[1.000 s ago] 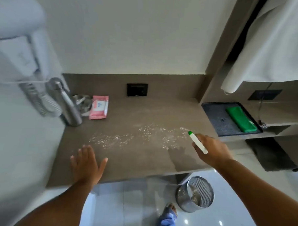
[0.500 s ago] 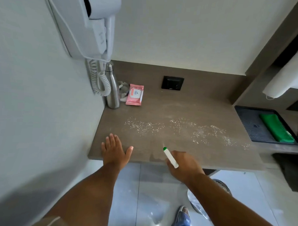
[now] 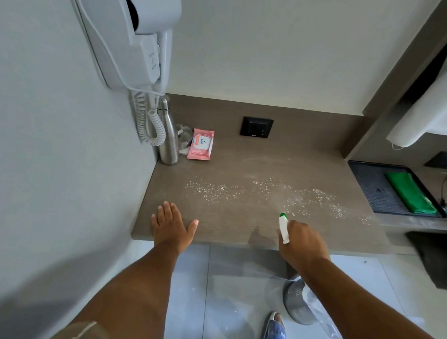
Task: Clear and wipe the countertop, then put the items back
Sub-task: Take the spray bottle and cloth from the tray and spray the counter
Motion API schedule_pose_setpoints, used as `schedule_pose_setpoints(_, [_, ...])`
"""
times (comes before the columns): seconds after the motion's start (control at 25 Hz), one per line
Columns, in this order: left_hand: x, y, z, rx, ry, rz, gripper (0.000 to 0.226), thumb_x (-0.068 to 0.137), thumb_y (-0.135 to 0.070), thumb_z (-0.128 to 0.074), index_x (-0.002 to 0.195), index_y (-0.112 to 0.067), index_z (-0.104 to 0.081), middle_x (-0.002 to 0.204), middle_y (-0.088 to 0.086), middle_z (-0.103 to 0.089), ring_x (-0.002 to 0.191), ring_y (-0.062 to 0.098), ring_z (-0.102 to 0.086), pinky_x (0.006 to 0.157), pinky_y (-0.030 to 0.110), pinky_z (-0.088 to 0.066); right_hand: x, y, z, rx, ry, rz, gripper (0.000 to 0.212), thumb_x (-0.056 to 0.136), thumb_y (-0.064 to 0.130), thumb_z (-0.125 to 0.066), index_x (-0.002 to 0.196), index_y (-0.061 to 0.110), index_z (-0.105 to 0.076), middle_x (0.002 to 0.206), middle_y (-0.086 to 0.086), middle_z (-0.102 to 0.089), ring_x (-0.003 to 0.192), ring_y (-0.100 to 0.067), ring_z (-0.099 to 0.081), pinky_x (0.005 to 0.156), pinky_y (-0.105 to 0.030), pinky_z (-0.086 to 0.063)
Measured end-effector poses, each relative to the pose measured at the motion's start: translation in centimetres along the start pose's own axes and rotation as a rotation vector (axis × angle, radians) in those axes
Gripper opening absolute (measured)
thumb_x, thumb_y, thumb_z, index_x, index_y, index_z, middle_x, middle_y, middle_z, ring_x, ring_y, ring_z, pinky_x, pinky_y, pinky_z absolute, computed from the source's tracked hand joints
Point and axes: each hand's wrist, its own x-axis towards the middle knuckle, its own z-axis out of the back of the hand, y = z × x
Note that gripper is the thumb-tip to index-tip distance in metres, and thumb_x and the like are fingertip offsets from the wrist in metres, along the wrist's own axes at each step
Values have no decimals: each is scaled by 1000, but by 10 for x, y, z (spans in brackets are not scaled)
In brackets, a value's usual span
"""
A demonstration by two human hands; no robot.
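Note:
The brown countertop carries a band of white droplets across its middle. My left hand rests flat with spread fingers on the front left edge. My right hand grips a white spray bottle with a green nozzle, pointed at the counter from the front edge. In the back left corner stand a steel bottle, a pink wipes pack and a small metal dish partly hidden between them.
A wall-mounted white hair dryer with a coiled cord hangs over the left corner. A black tray holding a green cloth sits on the lower shelf at right. A metal bin stands on the tiled floor below.
The view swung left and then closer. My right hand with the spray bottle drew back from the counter's right part to its front edge. The left hand stayed flat on the counter.

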Motion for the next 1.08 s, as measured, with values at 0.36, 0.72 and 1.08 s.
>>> schedule_pose_setpoints(0.36, [0, -1, 2, 19, 17, 12, 94, 91, -69, -28, 154, -2, -9, 164, 17, -6, 151, 33, -5, 121, 49, -5, 6, -30, 5, 23, -13, -45, 15, 89, 25, -55, 94, 12, -61, 87, -10, -69, 74, -31, -68, 65, -37, -57])
schedule_pose_setpoints(0.72, [17, -33, 10, 40, 15, 59, 96, 87, -75, -31, 155, -9, -15, 163, 15, -13, 150, 33, -11, 120, 53, -11, 55, -151, 78, 108, -97, -241, 29, 96, 33, -52, 94, 5, -61, 76, -10, -62, 63, -22, -57, 55, -28, -43])
schedule_pose_setpoints(1.08, [93, -294, -3, 42, 98, -248, 91, 89, -74, -27, 157, -18, -5, 165, 13, -4, 152, 31, -4, 121, 50, -5, 167, -333, 174, 271, -380, -299, 45, 91, 52, -57, 103, 9, -52, 82, -10, -59, 73, -29, -55, 66, -34, -42])
